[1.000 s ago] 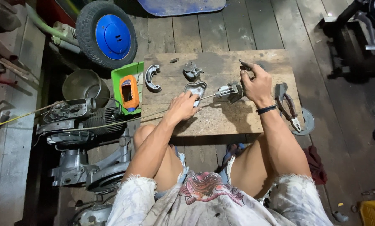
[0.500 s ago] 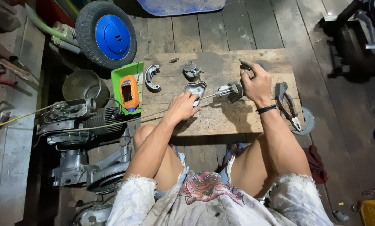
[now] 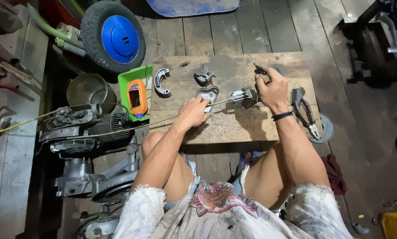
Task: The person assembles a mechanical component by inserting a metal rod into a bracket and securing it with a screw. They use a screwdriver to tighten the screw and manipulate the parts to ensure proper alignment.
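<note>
Cable (image 3: pixel 219 102): thin, taut, metal fitting (image 3: pixel 242 96) at end.

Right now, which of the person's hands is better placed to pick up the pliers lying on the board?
Probably the right hand. The pliers lie just beyond its wrist at the board's right end, though it grips a small metal part. The left hand rests by the grey cover, farther off.
</note>
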